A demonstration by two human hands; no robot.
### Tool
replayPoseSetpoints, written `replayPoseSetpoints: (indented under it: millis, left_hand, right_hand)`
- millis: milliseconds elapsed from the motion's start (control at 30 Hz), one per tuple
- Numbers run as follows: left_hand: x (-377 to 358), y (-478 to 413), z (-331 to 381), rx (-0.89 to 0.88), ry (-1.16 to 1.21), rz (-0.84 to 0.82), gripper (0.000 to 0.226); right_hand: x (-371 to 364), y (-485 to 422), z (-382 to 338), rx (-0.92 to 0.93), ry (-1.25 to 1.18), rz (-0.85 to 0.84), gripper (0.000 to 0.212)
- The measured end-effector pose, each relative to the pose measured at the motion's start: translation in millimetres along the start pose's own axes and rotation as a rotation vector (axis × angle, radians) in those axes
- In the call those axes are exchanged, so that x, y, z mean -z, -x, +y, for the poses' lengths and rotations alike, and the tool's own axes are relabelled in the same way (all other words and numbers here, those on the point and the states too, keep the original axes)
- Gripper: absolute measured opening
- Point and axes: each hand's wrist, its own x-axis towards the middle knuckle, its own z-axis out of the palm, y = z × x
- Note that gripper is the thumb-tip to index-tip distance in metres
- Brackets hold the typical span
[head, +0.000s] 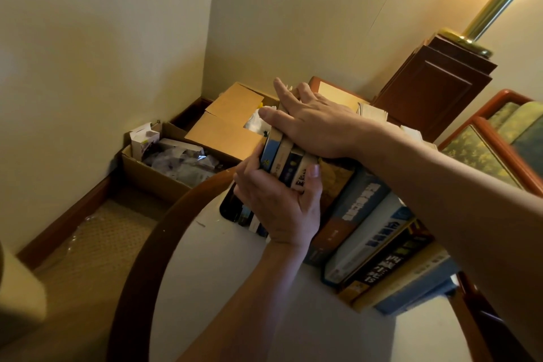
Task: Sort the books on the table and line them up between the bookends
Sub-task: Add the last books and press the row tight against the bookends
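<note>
A row of upright books point(367, 220) stands on the round table point(223, 267), spines facing me. At the row's left end my left hand point(279, 203) grips a bundle of several small books point(286, 163), thumb on the spines and fingers round the far side. My right hand point(311, 123) lies flat on the tops of those small books, fingers straight and pointing left. A black bookend point(227, 209) shows under my left hand at the row's left end. The right bookend is hidden.
Two open cardboard boxes point(164, 173) with paper scraps sit on the carpet beyond the table's left rim. A dark wooden lamp base point(435, 88) with a brass pole stands behind. A wooden-framed cushioned chair point(499, 141) is at right.
</note>
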Motion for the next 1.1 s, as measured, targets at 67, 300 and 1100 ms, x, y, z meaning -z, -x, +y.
replayPoseSetpoints:
  millis: [67, 300, 1100]
  left_hand:
    - [-0.9, -0.7, -1.0, -0.007, 0.006, 0.01, 0.083]
    - [-3.0, -1.2, -5.1, -0.02, -0.011, 0.028, 0.079]
    - [2.7, -3.3, -9.1, -0.03, -0.006, -0.029, 0.071]
  right_hand:
    - [-1.0, -3.6, 1.1, 0.014, 0.007, -0.01, 0.102]
    - [-6.0, -12.7, 4.4, 0.062, 0.076, -0.033, 0.142]
    - [2.4, 5.9, 2.0, 0.016, -0.115, 0.003, 0.089]
